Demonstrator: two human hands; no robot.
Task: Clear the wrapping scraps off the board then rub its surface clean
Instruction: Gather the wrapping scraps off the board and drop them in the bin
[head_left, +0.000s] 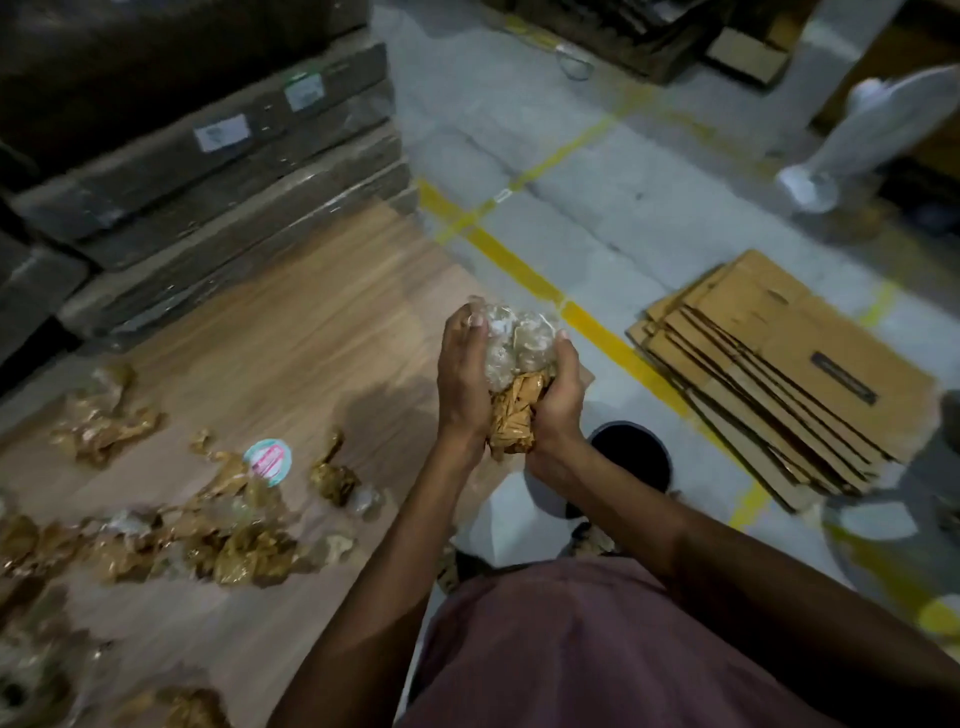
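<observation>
Both hands up over the board's right edge — left hand (464, 384) and right hand (557, 400) squeezing one wad of scraps (514, 384) between them, clear film on top, brown tape bunched below. The wooden board (311, 332) lies beneath, more crumpled brown scraps (223, 545) strewn over its near-left part, a round sticker (267, 461) among them. A dark bin (631, 457) sits on the floor just below the right wrist. To the right — flattened cardboard boxes (779, 374) by the yellow floor line (545, 291). Wrapped stacked panels (208, 171) sit behind the board.
</observation>
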